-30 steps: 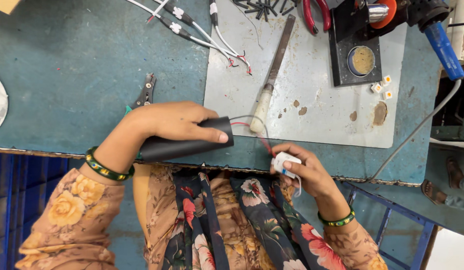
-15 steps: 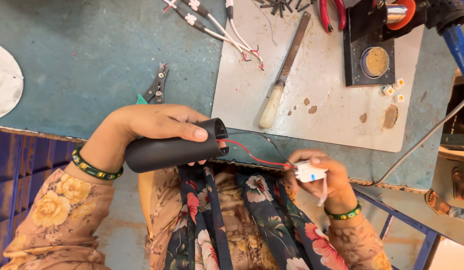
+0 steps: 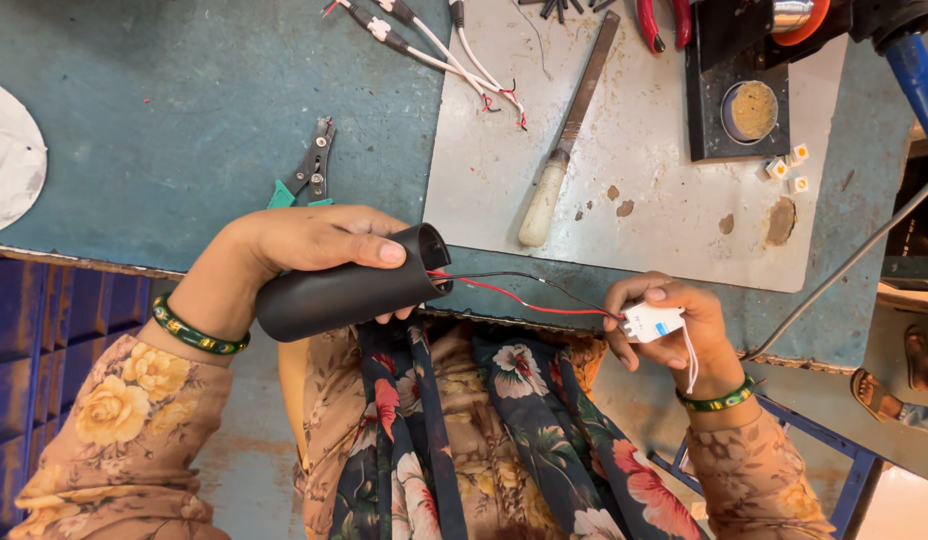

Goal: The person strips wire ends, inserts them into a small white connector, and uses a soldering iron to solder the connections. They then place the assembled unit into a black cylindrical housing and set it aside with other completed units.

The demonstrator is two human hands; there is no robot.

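Wires [image 3: 524, 290], 1 red and 1 black, now stretch longer than a second ago between 1 black tube [image 3: 349, 285], clamped in the left hand [image 3: 304, 240], and 1 white module [image 3: 652, 322] pinched in the right hand [image 3: 674, 320]; module drawn clear; on the bench 1 file [image 3: 569, 130], 1 wire stripper [image 3: 309, 175]

Pretty beat-up teal workbench [image 3: 184, 110] here, paint scuffed all over. A grey metal sheet [image 3: 644, 200] sits on its right half, carrying a file with a pale handle [image 3: 569, 135], wire leads [image 3: 434, 45], a black block with a brass cup [image 3: 749, 105]. Green-handled pliers [image 3: 309, 175] lie straight on the paint.
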